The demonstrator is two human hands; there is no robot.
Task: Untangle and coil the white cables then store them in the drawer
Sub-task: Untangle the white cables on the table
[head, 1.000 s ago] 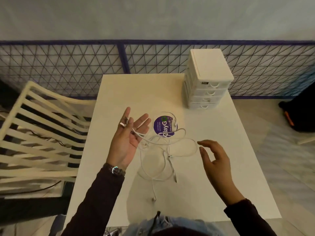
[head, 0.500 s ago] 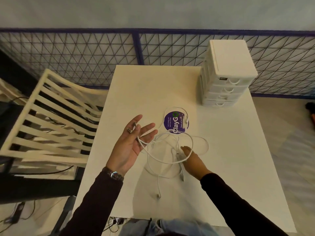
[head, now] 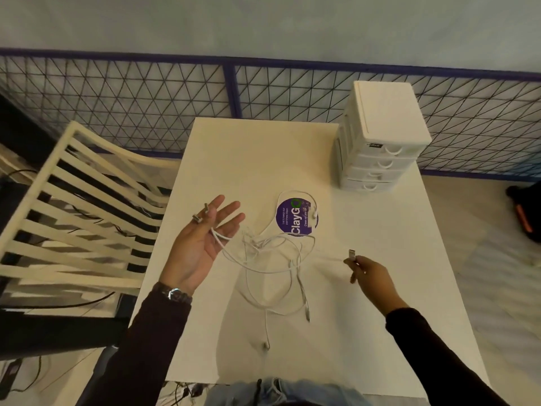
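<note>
A tangle of white cables point(head: 272, 259) lies on the white table point(head: 380, 317), partly lifted. My left hand point(head: 202, 244) is palm up with fingers spread; cable strands run across the palm and two metal plugs stick out between the fingers. To the right of the tangle, my right hand point(head: 364, 268) pinches a USB plug point(head: 352, 254) at a cable's end, held just above the table. Loose cable ends trail toward the table's near edge. The white drawer unit point(head: 380, 148) stands at the far right corner, all its drawers closed.
A round purple sticker point(head: 295, 216) lies on the table behind the tangle, with a cable loop around it. A cream slatted chair point(head: 73, 218) stands left of the table. A wire mesh fence point(head: 146, 98) runs behind. A dark bag point(head: 527, 215) sits on the floor right.
My right hand reached into the tangle, took a USB plug and pulled it out to the right. My left hand kept its open pose with the cables on it.
</note>
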